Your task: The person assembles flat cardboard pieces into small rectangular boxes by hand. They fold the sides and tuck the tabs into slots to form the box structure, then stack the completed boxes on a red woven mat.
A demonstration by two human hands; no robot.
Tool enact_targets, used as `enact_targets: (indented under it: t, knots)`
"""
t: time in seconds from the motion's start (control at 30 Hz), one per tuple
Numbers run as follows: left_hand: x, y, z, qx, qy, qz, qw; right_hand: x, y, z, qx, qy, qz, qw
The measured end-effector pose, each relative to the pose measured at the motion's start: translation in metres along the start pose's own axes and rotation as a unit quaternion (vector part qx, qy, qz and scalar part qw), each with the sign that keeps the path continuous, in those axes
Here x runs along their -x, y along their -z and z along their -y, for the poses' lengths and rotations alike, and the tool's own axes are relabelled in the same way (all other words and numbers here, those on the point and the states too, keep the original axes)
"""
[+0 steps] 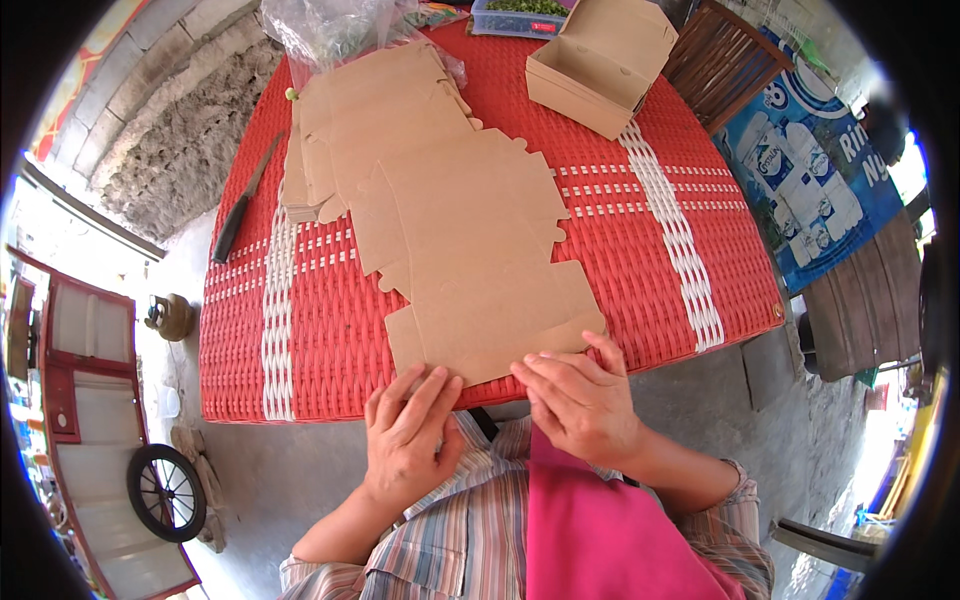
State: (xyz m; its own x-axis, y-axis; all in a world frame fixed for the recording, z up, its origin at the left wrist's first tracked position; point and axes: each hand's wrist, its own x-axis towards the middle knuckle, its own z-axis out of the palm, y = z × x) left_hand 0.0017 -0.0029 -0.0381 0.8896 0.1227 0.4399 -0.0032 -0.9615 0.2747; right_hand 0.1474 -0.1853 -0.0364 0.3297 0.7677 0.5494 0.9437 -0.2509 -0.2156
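Fingers (428, 392) half-curled, left hand (406, 440) and right hand (588, 405) touch the card (490, 310); underside hidden, I can't tell if they grip.

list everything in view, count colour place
Table: 1, red and white, centre
Flat box: 1, brown, table centre
Box stack: 1, brown, table's far left
Open box: 1, brown, table's far right
Knife: 1, dark-handled, table's left
Bag: 1, clear, table's far edge
Tub of greens: 1, bluish, table's far edge
Chair: 1, brown, upper right
Banner: 1, blue, right
Cart: 1, red and white, left
Wheel: 1, black, lower left
Canister: 1, brown, left
Cloth: 1, pink, bottom
Shirt: 1, striped, bottom
Left hand: 1, bare, flat box's near edge
Right hand: 1, bare, same edge
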Motion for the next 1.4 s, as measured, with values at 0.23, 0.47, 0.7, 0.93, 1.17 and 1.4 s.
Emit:
enact_targets:
  t: [0.23, 0.47, 0.7, 0.93, 1.17, 1.4]
  knots:
    - [0.011, 0.012, 0.012, 0.002, 0.015, -0.012, 1.0, 0.015, 0.016, -0.026, -0.002, -0.041, -0.016, 0.999]
    - [0.001, 0.011, 0.012, 0.111, 0.108, -0.051, 0.987, 0.011, 0.035, -0.033, -0.059, -0.084, 0.024, 0.994]
    - [0.001, 0.023, 0.028, 0.112, -0.018, -0.029, 0.993, 0.022, 0.063, -0.053, -0.072, -0.119, 0.053, 0.989]
    - [0.038, 0.03, 0.029, 0.225, -0.114, 0.038, 0.967, 0.031, 0.062, -0.043, -0.042, -0.039, 0.159, 0.986]
    - [0.011, 0.046, 0.031, 0.043, -0.079, 0.148, 0.985, 0.039, 0.042, -0.038, -0.108, -0.001, 0.112, 0.988]
    - [-0.011, 0.025, 0.041, 0.177, -0.018, 0.024, 0.984, 0.031, 0.033, -0.041, -0.173, -0.064, 0.023, 0.983]
